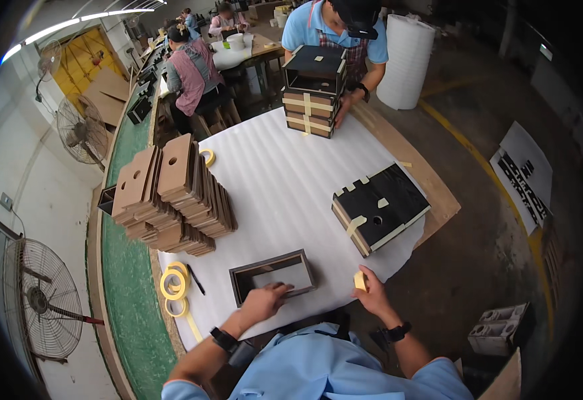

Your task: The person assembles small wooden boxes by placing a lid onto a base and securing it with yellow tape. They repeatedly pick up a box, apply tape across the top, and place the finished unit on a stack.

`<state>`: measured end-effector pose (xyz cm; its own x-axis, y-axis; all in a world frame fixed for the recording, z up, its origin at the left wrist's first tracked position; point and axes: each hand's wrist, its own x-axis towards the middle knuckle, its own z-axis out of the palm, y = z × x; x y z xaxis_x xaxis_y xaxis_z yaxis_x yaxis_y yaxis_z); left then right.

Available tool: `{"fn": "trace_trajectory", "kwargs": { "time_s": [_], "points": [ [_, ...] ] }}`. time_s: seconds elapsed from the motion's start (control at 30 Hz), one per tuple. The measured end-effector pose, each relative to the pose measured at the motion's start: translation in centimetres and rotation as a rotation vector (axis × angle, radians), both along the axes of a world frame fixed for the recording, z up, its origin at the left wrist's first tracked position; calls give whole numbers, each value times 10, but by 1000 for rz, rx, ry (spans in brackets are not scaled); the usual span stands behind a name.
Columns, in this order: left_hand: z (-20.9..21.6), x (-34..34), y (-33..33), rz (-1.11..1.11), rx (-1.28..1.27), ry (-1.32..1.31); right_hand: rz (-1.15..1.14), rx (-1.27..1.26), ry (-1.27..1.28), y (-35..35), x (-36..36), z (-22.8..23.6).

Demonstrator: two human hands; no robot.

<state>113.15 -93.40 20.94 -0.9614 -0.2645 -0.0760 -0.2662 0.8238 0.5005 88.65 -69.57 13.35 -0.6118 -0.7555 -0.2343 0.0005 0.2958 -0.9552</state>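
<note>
A dark rectangular box frame [304,261] lies on the white-covered table in front of me. My left hand [265,303] is over its near wall, fingers bent across the edge toward the inside; the thumb is hidden. To the right, just off the table's near edge, my right hand [375,297] grips a roll of yellow masking tape [359,280]. Beyond it lies a black box [388,203] with a round hole and strips of pale tape on its faces and edges.
Stacked brown boards with holes [171,193] stand at left, near several yellow tape rolls [174,284] and a black pen [196,280]. Across the table, a co-worker [335,40] handles stacked taped boxes [311,93]. A tall white foam roll [405,63] stands behind. Wall fans [38,300] are at left.
</note>
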Motion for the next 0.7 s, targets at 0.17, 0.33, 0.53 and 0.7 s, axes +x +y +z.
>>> {"fn": "trace_trajectory", "kwargs": {
  "time_s": [0.17, 0.33, 0.53, 0.7],
  "points": [
    [89, -13, -80, 88, -167, 327, -46, -75, -116, 21, 36, -2],
    [162, -29, -191, 431, -644, 468, -39, 26, 222, 1, 65, 1],
    [139, -36, -266, 670, -704, 211, 6, 48, 310, -30, 77, 14],
    [135, -43, -272, 706, -647, 214, -26, 50, 398, -30, 71, 0]
  ]
}}
